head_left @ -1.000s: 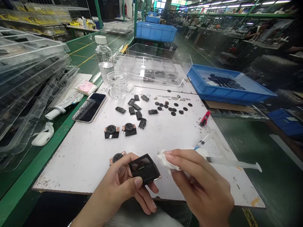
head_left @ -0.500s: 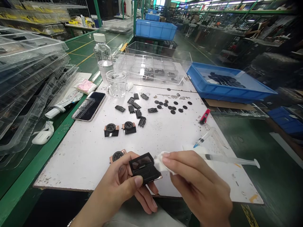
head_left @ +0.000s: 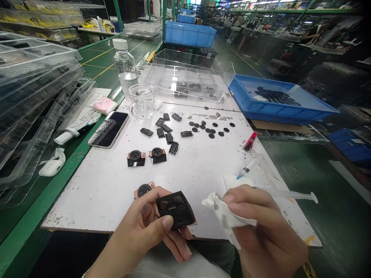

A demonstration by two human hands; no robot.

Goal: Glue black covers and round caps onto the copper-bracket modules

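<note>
My left hand (head_left: 153, 227) grips a small black plastic part (head_left: 176, 210) with a window-like opening, shaped like a model car door; a coppery edge shows at its lower right. To its right, apart from the part, my right hand (head_left: 261, 224) pinches a crumpled white tissue (head_left: 224, 214). Just behind my left fingers lies a copper-coloured piece with a black wheel (head_left: 144, 190). Two similar wheeled pieces (head_left: 135, 157) (head_left: 157, 153) sit farther back on the white table (head_left: 98, 185). Small black plastic parts (head_left: 169, 138) and black discs (head_left: 210, 130) are scattered beyond.
Syringes (head_left: 249, 169) and a red cutter (head_left: 251, 141) lie at right. A phone (head_left: 108, 130), glass mug (head_left: 142, 102) and bottle (head_left: 125, 65) stand along the left. A clear compartment box (head_left: 188, 77) is at the back, a blue bin (head_left: 278, 100) at back right, stacked trays (head_left: 37, 88) far left.
My right hand has drawn the tissue away from the black part, to the right, and the tissue now hangs more spread out. My left hand has tilted the part slightly.
</note>
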